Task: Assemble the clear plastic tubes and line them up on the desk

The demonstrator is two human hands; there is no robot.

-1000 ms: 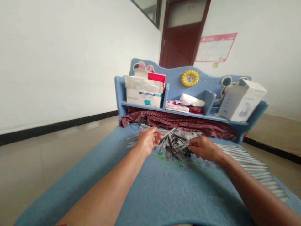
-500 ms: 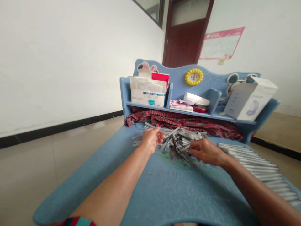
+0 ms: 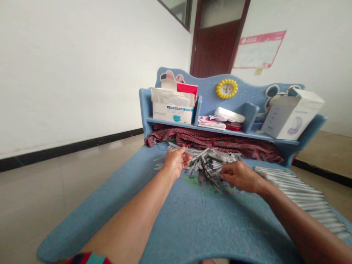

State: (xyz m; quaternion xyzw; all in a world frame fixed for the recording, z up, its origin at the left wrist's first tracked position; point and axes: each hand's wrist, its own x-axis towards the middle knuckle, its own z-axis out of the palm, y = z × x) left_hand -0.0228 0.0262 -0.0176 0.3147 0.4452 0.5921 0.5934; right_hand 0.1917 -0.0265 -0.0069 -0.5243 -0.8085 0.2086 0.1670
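A loose pile of thin grey and white pen-like sticks [image 3: 220, 157] lies on the blue desk [image 3: 189, 227], with a few dark ones at its front edge. My left hand [image 3: 177, 161] is at the pile's left side, fingers curled in; whatever they hold is too small to make out. At the right front of the pile, my right hand [image 3: 238, 176] has its thumb and fingers pinched together near the dark sticks. Its fingertips hide what is between them. A row of similar grey sticks [image 3: 305, 198] lies side by side along the desk's right, partly behind my right forearm.
Behind the pile runs a bunched red checked cloth [image 3: 217, 141] under the raised shelf. On the shelf stand a mask box [image 3: 173, 112], booklets [image 3: 211, 124], a red round tin [image 3: 233, 127] and a tall white box [image 3: 291, 115]. A yellow-rimmed clock [image 3: 227, 88] is on the backboard.
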